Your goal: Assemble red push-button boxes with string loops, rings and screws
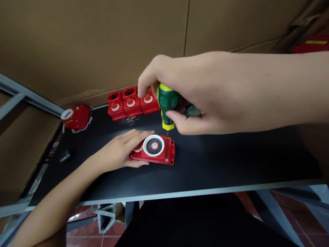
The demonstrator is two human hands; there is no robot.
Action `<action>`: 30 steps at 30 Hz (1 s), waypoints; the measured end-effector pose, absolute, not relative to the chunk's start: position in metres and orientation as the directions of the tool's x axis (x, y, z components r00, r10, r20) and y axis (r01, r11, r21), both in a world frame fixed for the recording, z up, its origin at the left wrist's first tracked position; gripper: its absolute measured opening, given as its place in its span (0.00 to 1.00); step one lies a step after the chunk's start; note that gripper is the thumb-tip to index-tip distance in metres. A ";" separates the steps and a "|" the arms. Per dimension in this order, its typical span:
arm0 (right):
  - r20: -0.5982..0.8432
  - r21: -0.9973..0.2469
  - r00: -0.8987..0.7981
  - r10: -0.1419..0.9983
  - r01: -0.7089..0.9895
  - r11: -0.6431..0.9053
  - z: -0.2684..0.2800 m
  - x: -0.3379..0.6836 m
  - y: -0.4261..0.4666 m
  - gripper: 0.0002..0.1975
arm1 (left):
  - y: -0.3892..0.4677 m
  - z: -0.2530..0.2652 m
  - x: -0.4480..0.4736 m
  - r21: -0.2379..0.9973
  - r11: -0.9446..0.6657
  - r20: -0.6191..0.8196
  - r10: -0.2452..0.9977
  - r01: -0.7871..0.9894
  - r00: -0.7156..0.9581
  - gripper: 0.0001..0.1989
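A red rectangular housing [158, 159] with a white-ringed round black socket lies flat on the black table. My left hand [123, 149] is wrapped around its left end, fingers over the top edge and thumb along the near side. In my right hand [180, 92] is a screwdriver [168, 103] with a green and yellow handle, held upright between thumb and fingers. Its tip meets the screw at the housing's far right corner. Another screw head shows at the near right corner. Beside my right palm a round, dark glassy piece [193, 111] is partly hidden.
Several similar red housings [132, 104] stand in a row along the back, pale crumbs before them. Another red unit with a white ring [78, 118] sits at the back left. A small dark object [65, 156] lies left on the black table [226, 161]. Cardboard [102, 41] walls the back.
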State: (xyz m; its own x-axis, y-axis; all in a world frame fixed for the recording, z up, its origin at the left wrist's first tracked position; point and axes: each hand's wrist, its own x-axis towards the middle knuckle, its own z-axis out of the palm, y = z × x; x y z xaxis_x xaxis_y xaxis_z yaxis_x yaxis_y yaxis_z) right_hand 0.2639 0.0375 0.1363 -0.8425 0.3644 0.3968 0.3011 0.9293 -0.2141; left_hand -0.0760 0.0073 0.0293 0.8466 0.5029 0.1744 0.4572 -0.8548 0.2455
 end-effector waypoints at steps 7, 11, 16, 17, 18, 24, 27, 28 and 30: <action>0.390 -0.032 -0.815 0.429 0.454 0.891 0.143 0.260 0.030 0.17 | 0.007 0.027 -0.077 0.258 -0.856 0.189 0.500 0.449 0.845 0.43; 0.446 0.055 -0.696 0.562 0.648 0.759 0.143 0.253 0.029 0.30 | 0.006 0.028 -0.078 0.244 -0.841 0.156 0.525 0.483 0.837 0.42; 0.434 0.076 -0.710 0.555 0.642 0.763 0.141 0.257 0.034 0.25 | 0.006 0.028 -0.077 0.243 -0.840 0.143 0.526 0.486 0.838 0.41; 0.438 0.058 -0.725 0.531 0.612 0.789 0.141 0.258 0.035 0.24 | 0.006 0.028 -0.077 0.240 -0.843 0.151 0.522 0.481 0.839 0.40; 0.438 0.032 -0.740 0.511 0.581 0.813 0.140 0.260 0.035 0.22 | 0.007 0.028 -0.077 0.236 -0.847 0.159 0.517 0.476 0.841 0.40; 0.437 -0.079 -0.778 0.452 0.468 0.880 0.143 0.263 0.032 0.18 | 0.008 0.027 -0.077 0.212 -0.875 0.214 0.475 0.434 0.853 0.40; 0.433 -0.104 -0.794 0.426 0.425 0.899 0.145 0.264 0.031 0.14 | 0.008 0.028 -0.076 0.223 -0.867 0.196 0.488 0.447 0.850 0.41; 0.430 -0.110 -0.797 0.423 0.419 0.901 0.146 0.265 0.031 0.13 | 0.008 0.028 -0.076 0.229 -0.861 0.184 0.497 0.454 0.848 0.41; 0.414 -0.101 -0.806 0.423 0.421 0.902 0.147 0.266 0.032 0.11 | 0.008 0.029 -0.076 0.237 -0.853 0.168 0.507 0.465 0.845 0.41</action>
